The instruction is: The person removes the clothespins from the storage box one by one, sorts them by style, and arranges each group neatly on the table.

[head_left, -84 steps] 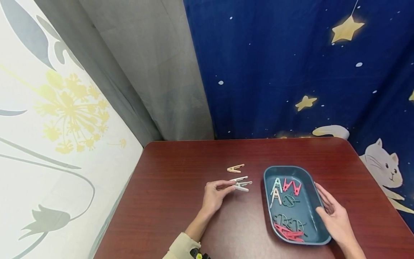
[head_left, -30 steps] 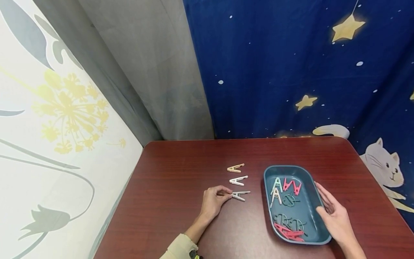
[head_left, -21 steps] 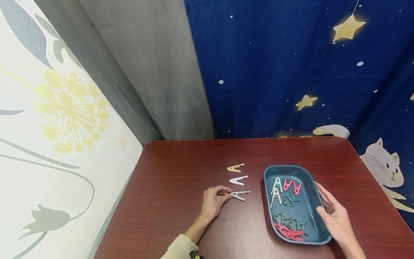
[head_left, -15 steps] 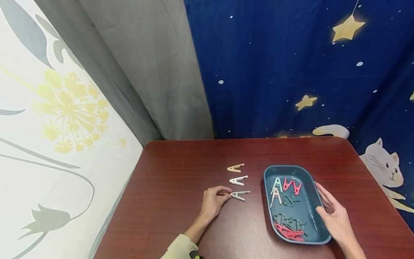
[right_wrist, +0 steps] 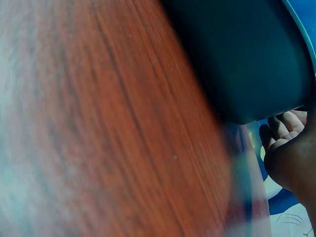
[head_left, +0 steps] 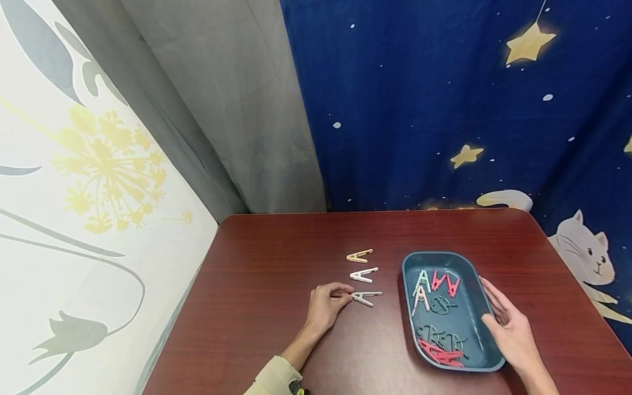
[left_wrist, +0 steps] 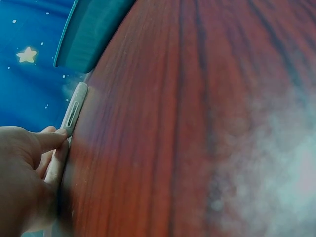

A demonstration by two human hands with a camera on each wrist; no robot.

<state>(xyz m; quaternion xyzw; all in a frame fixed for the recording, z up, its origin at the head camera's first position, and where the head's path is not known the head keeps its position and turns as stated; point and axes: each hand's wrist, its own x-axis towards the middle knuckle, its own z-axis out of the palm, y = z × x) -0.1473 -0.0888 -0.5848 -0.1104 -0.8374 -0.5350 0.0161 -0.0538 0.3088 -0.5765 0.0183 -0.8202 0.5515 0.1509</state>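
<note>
My left hand (head_left: 324, 310) pinches the closed end of a pale grey clothespin (head_left: 367, 298), which lies on the table. In the left wrist view the thumb and fingertips meet on the same clothespin (left_wrist: 75, 109). Behind it lie a white clothespin (head_left: 364, 275) and a pale yellow clothespin (head_left: 360, 256), making a rough column. My right hand (head_left: 511, 332) holds the right side of a blue tray (head_left: 481, 343), thumb over the rim and fingers along the outside. In the right wrist view the tray (right_wrist: 247, 59) hides part of that hand.
Inside the tray are a mint clothespin (head_left: 423, 281), a peach clothespin (head_left: 421, 300), several red clothespins (head_left: 446, 357) and several dark green wire-like pieces (head_left: 443, 305). The brown table (head_left: 266, 274) ends at the curtains (head_left: 395, 137) behind and a patterned wall (head_left: 99, 274) at left.
Earlier the left hand held the white and grey clothespins together; now the white one lies released and the grey one is nearer the front. In the last second nothing visibly moves.
</note>
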